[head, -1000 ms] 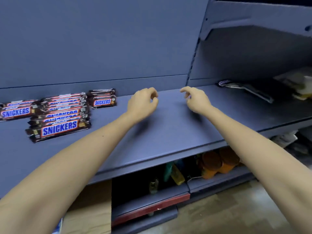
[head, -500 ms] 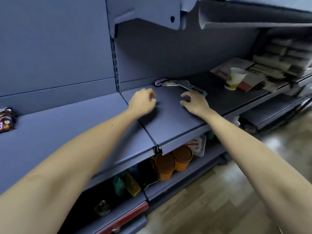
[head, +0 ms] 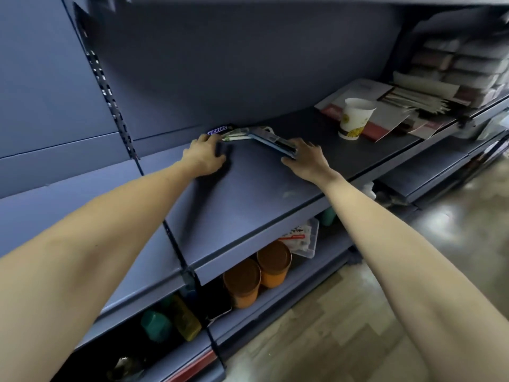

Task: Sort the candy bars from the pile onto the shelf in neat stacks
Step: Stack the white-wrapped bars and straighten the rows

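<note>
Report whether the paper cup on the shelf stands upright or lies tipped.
Upright: the paper cup stands on its base, open rim facing up.

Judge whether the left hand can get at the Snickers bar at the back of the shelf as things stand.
Probably yes: the left hand reaches right up to the Snickers bar, with nothing between them.
</note>
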Demonstrator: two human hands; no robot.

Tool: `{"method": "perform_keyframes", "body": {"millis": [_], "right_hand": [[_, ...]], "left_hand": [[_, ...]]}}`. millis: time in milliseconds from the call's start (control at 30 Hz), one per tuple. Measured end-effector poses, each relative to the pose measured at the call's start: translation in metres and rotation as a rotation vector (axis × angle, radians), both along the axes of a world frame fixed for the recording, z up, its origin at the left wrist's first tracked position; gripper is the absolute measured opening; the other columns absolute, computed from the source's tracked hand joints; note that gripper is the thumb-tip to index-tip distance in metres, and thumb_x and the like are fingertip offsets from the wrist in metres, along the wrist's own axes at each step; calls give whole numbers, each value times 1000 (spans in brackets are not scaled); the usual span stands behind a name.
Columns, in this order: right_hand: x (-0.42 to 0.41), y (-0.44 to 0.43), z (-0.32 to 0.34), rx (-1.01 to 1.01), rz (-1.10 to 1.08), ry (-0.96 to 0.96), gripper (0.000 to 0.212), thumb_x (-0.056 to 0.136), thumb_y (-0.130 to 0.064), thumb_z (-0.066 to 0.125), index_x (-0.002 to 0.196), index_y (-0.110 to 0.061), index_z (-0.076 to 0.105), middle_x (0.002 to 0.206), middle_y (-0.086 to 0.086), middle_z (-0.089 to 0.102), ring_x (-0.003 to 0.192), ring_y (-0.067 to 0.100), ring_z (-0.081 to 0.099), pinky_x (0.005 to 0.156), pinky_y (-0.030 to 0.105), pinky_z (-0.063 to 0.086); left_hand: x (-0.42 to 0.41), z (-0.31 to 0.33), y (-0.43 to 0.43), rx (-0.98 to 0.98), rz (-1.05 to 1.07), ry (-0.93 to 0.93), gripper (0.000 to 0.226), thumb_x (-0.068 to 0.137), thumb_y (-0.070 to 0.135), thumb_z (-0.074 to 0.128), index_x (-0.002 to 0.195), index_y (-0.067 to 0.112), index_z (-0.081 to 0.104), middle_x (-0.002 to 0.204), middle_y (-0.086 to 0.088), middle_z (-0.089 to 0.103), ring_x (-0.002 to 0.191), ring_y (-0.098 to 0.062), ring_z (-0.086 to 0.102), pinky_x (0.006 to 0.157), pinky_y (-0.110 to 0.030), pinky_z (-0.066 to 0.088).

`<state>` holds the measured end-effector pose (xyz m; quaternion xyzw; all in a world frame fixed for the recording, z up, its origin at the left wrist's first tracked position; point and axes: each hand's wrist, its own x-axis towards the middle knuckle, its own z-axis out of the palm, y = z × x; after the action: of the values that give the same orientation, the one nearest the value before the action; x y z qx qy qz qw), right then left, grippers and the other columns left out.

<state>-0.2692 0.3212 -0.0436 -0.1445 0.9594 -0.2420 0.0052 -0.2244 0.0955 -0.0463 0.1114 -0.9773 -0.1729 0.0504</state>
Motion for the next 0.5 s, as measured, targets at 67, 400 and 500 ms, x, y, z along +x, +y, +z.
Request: {"method": "perform_keyframes", "body": {"millis": [67, 400, 500], "right_hand": [[-6, 1, -3, 0, -3, -18, 57, 90, -36, 52, 141, -23, 31, 140, 9, 43, 129, 34, 33, 102, 40, 35], [-27, -4, -8, 54, -71, 15, 60, 88, -41, 56, 140, -19, 34, 140, 10, 42, 132, 32, 30, 105, 44, 31], [-29, -13, -7, 32, -92, 3, 49, 81, -45, 62, 119, -16, 56, 122, 10, 57, 120, 31, 46, 95, 41, 42]], "left_hand": [[-9, -1, 1, 4, 26, -20, 58, 91, 34, 51, 143, 21, 29, 146, -12, 31, 136, -33, 29, 108, -47, 30], [-37, -9, 3, -58, 87, -18, 57, 92, 44, 46, 143, 27, 28, 149, -9, 25, 135, -35, 21, 109, -45, 22], [-38, -8, 3, 25, 138, 40, 61, 89, 43, 54, 139, 16, 31, 144, -13, 29, 133, -34, 28, 106, -47, 27]]}}
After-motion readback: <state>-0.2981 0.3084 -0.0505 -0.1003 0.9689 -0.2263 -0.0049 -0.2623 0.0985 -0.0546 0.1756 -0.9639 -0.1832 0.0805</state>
